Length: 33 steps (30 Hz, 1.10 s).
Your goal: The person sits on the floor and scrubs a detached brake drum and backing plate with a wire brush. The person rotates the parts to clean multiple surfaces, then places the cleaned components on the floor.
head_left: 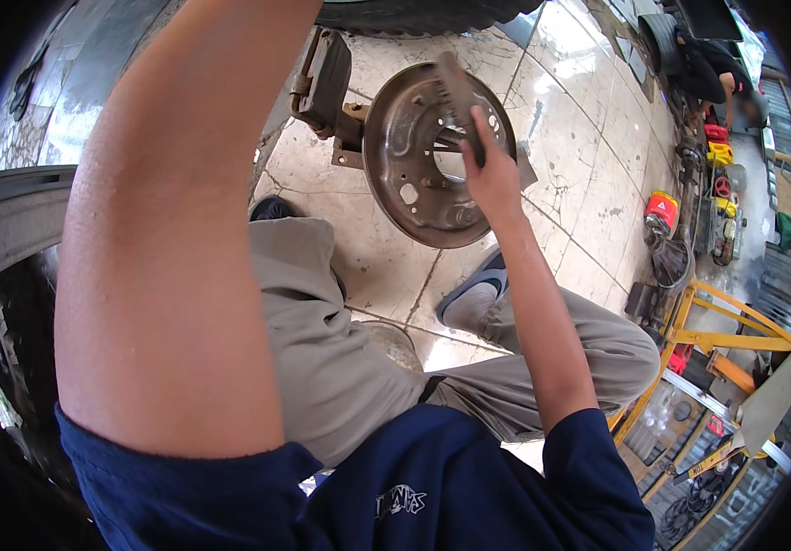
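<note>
A round brown metal brake backing plate (393, 138) stands in front of me, with a large hole in its middle and smaller holes around it. My right hand (494, 184) is closed round the handle of a wire brush (455, 92). The bristles lie at the upper right of the plate's face; whether they touch it I cannot tell. Behind the plate's left side are a bracket (351, 138) and a dark metal part (326, 83). My left arm (175, 239) stretches up past the top edge, so its hand is out of view.
A tyre (414, 16) crosses the top edge above the tiled floor (560, 156). On the right stand a red can (661, 209) and a yellow metal frame (689, 340). Another person (712, 78) bends at the upper right, near red and yellow equipment (718, 147). My shoe (473, 285) is below the plate.
</note>
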Available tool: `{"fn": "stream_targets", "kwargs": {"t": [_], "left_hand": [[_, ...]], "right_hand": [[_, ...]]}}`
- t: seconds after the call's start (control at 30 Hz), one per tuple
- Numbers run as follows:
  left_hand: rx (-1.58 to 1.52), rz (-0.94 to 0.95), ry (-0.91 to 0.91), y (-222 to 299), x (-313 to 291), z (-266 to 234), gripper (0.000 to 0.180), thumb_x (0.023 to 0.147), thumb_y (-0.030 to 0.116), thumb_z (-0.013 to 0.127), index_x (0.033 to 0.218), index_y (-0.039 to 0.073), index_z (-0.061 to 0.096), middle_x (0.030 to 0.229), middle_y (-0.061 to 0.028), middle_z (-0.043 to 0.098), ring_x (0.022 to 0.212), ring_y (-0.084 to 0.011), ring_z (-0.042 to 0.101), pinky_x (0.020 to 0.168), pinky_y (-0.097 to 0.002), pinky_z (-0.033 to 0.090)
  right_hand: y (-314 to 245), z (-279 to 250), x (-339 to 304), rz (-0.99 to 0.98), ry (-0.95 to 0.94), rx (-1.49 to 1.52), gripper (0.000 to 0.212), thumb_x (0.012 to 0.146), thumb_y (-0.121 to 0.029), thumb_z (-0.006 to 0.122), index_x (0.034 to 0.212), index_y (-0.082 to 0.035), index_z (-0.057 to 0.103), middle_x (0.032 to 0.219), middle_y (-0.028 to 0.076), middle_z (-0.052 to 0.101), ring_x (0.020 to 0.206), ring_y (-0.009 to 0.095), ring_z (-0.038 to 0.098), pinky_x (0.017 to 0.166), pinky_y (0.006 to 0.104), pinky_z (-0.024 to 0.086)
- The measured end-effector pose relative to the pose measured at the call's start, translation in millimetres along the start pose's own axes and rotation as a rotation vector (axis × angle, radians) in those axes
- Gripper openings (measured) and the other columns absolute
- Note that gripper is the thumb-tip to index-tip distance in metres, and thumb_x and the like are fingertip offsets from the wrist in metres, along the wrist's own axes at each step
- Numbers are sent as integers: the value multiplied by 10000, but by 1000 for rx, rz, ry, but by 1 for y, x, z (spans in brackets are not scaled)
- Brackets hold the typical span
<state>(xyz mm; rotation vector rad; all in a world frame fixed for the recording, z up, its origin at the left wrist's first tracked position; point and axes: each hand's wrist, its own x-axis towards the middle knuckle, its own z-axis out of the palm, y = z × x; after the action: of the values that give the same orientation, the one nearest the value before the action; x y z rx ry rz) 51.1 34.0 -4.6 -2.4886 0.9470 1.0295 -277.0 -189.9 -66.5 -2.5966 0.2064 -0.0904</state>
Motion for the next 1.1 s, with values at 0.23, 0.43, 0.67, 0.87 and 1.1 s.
{"fn": "stream_targets", "kwargs": {"t": [0.23, 0.43, 0.67, 0.87, 1.1], "left_hand": [[-7, -2, 3, -3, -1, 1, 525, 970, 536, 516, 1303, 142, 616, 1344, -60, 631, 1233, -237, 593, 1013, -431, 473], [-7, -7, -2, -5, -2, 1, 521, 971, 533, 515, 1294, 140, 626, 1335, -60, 639, 1227, -237, 598, 1007, -434, 478], [-9, -8, -2, -5, -1, 0, 516, 972, 531, 514, 1282, 137, 637, 1325, -60, 648, 1221, -238, 602, 1000, -437, 484], [-10, -6, -3, -4, 0, -3, 513, 973, 528, 514, 1273, 134, 646, 1317, -59, 655, 1215, -238, 607, 994, -440, 490], [-17, -4, -4, -3, 3, -9, 509, 974, 526, 513, 1261, 131, 657, 1307, -59, 664, 1208, -239, 611, 987, -443, 496]], "right_hand": [[-7, 1, 2, -47, 6, 10, 580, 979, -236, 614, 1519, -255, 404, 1016, 255, 692, 894, 455, 673, 747, 507, 534], [-12, 4, 0, -146, 1, -23, 596, 972, -231, 624, 1522, -242, 396, 1004, 230, 700, 893, 440, 678, 752, 504, 540], [-12, 10, 0, -87, 44, 1, 581, 969, -246, 631, 1510, -281, 423, 971, 234, 698, 850, 435, 680, 728, 490, 536], [-14, 16, 1, -189, 122, 37, 572, 966, -226, 637, 1501, -242, 435, 961, 234, 705, 812, 442, 677, 684, 497, 538], [-2, 19, 2, -291, 179, -37, 585, 968, -237, 643, 1510, -217, 426, 972, 233, 706, 858, 430, 680, 722, 493, 538]]}}
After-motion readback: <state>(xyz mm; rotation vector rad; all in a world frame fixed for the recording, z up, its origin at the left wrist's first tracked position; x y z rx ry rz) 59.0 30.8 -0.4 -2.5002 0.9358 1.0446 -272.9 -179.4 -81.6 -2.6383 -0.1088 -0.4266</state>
